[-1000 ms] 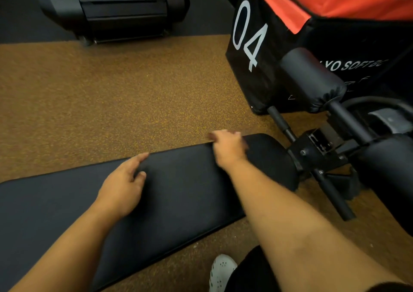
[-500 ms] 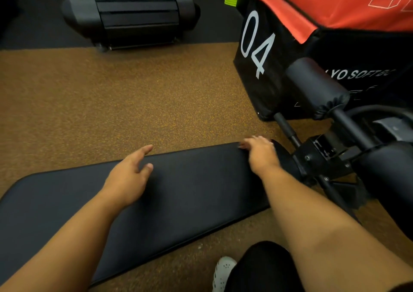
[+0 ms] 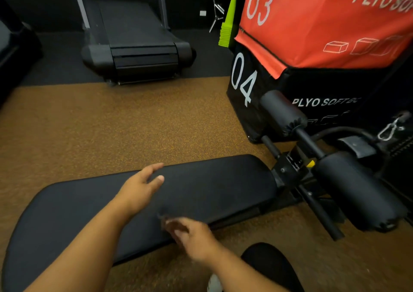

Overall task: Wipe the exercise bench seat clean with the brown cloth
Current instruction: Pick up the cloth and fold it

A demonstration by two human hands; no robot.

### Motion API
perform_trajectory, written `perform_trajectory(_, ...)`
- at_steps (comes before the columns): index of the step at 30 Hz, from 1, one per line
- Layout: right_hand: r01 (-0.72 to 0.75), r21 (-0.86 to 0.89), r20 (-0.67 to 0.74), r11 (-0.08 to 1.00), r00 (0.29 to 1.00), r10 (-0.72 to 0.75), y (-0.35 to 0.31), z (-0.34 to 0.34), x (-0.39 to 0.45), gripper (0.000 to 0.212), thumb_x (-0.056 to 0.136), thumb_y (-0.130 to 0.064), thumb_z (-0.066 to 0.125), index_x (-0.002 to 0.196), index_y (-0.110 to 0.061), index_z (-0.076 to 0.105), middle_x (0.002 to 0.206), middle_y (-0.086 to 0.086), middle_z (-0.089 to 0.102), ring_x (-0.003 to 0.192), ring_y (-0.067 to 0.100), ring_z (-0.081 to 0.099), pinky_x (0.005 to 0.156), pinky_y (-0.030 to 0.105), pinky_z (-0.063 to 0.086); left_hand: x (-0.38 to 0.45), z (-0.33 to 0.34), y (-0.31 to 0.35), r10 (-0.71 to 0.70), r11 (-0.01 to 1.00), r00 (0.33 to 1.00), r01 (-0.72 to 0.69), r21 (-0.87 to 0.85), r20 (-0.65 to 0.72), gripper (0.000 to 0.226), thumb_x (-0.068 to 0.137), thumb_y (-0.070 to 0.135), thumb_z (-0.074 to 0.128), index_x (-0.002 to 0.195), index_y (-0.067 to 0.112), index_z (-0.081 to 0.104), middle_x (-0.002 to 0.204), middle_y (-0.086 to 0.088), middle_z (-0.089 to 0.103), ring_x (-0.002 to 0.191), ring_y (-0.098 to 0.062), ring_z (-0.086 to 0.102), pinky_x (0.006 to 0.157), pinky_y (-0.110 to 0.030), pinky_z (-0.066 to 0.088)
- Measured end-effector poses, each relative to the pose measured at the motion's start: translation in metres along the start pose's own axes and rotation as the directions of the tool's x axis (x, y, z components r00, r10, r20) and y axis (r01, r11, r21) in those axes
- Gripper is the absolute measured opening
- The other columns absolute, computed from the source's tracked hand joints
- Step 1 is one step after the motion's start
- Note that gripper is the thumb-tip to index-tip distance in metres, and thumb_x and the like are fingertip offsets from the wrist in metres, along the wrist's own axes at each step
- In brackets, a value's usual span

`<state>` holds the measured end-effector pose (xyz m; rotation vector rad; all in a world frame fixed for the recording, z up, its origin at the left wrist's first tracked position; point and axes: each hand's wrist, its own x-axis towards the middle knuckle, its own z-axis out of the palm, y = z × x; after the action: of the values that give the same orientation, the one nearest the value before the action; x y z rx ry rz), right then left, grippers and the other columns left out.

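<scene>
Flat, left hand spread on bench seat, right hand blurred, grip unclear.

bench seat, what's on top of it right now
The left hand rests on the bench seat; the blurred right hand is at its near edge. No brown cloth shows, though the hands cover some padding.

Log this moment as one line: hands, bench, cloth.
left hand: resting open on bench seat | right hand: blurred, near seat's front edge | cloth: not visible
</scene>
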<state>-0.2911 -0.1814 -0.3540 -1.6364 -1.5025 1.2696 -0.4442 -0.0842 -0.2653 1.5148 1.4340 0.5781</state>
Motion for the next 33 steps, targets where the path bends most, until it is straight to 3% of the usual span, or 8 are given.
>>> perform_trajectory(4, -0.17, 0.782, 0.086, 0.6, 0.982, 0.167, -0.054, -0.048, -0.015, 0.026, 0.099, -0.015, 0.044, 0.12, -0.011, 0.059, 0.116, 0.015, 0.067, 0.106, 0.026, 0.065, 0.092, 0.04, 0.05, -0.032, -0.004, 0.031, -0.033, 0.978, 0.991, 0.058, -0.199, 0.128, 0.038, 0.095, 0.036, 0.052, 0.132, 0.03, 0.052, 0.131, 0.007, 0.05, 0.126, -0.011, 0.041, 0.106, -0.033, 0.031)
perform_trajectory(9, -0.054, 0.907, 0.015, 0.418, 0.995, 0.097, -0.104, -0.087, -0.033, 0.033, 0.101, -0.024, 0.04, 0.127, -0.01, 0.054, 0.118, 0.019, 0.065, 0.106, 0.029, 0.064, 0.082, 0.04, 0.054, -0.061, 0.0, 0.062, 0.055, 0.976, 0.998, -0.062, -0.21, -0.042, 0.036, 0.08, 0.051, 0.067, 0.105, 0.026, 0.065, 0.094, 0.002, 0.054, 0.094, -0.015, 0.054, 0.085, -0.032, 0.042)
perform_trajectory(12, -0.02, 0.893, -0.019, 0.449, 0.997, 0.081, -0.12, -0.095, -0.041, 0.038, 0.1, -0.031, 0.042, 0.13, -0.01, 0.052, 0.121, 0.019, 0.063, 0.111, 0.032, 0.061, 0.098, 0.048, 0.046, -0.08, 0.008, 0.09, 0.213, 0.959, 0.976, -0.217, -0.18, -0.04, 0.032, 0.076, 0.042, 0.074, 0.098, 0.02, 0.065, 0.082, 0.001, 0.054, 0.076, -0.012, 0.052, 0.069, -0.026, 0.042)
perform_trajectory(15, 0.031, 0.723, -0.121, 0.691, 0.989, 0.082, -0.128, -0.1, -0.054, 0.035, 0.098, -0.036, 0.044, 0.12, -0.015, 0.061, 0.112, 0.009, 0.07, 0.104, 0.023, 0.066, 0.096, 0.044, 0.049, -0.093, 0.019, 0.11, 0.177, 0.97, 0.981, -0.16, -0.183, 0.081, 0.063, 0.053, 0.058, 0.082, 0.105, 0.028, 0.061, 0.095, 0.002, 0.06, 0.088, -0.014, 0.061, 0.076, -0.031, 0.052)
perform_trajectory(18, 0.053, 0.611, -0.175, 0.79, 0.982, 0.069, -0.14, -0.112, -0.069, 0.032, 0.097, -0.036, 0.045, 0.11, -0.016, 0.066, 0.105, 0.006, 0.072, 0.1, 0.022, 0.067, 0.097, 0.045, 0.049, -0.099, 0.03, 0.119, 0.101, 0.939, 0.994, -0.084, -0.333, 0.034, 0.07, 0.061, 0.036, 0.088, 0.117, 0.021, 0.05, 0.108, -0.005, 0.062, 0.099, -0.022, 0.065, 0.08, -0.038, 0.057)
perform_trajectory(23, 0.014, 0.613, -0.101, 0.79, 0.993, 0.061, -0.156, -0.141, -0.093, 0.035, 0.1, -0.033, 0.042, 0.117, -0.009, 0.06, 0.114, 0.009, 0.069, 0.107, 0.022, 0.064, 0.102, 0.044, 0.044, -0.105, 0.046, 0.126, 0.012, 0.702, 0.993, 0.078, -0.708, 0.121, 0.009, 0.092, 0.007, 0.054, 0.1, 0.009, 0.056, 0.1, -0.019, 0.069, 0.087, -0.026, 0.066, 0.079, -0.041, 0.055)
perform_trajectory(28, 0.05, 0.859, -0.11, 0.51, 0.99, 0.088, -0.162, -0.172, -0.114, 0.039, 0.1, -0.028, 0.039, 0.115, 0.001, 0.062, 0.113, 0.019, 0.067, 0.104, 0.032, 0.064, 0.093, 0.046, 0.048, -0.11, 0.044, 0.116, 0.046, 0.145, 0.971, 0.224, -0.964, 0.233, 0.033, 0.09, 0.023, 0.035, 0.093, 0.009, 0.065, 0.092, -0.015, 0.073, 0.093, -0.029, 0.062, 0.088, -0.044, 0.047)
perform_trajectory(33, 0.085, 0.854, -0.137, 0.513, 0.989, 0.064, -0.165, -0.187, -0.126, 0.026, 0.091, -0.011, 0.055, 0.111, 0.001, 0.065, 0.109, 0.022, 0.068, 0.097, 0.034, 0.067, 0.081, 0.047, 0.054, -0.112, 0.047, 0.103, 0.149, 0.136, 0.915, 0.357, -0.924, 0.375, 0.071, 0.08, 0.063, 0.054, 0.119, 0.005, 0.056, 0.119, -0.024, 0.064, 0.103, -0.04, 0.066, 0.087, -0.053, 0.054)
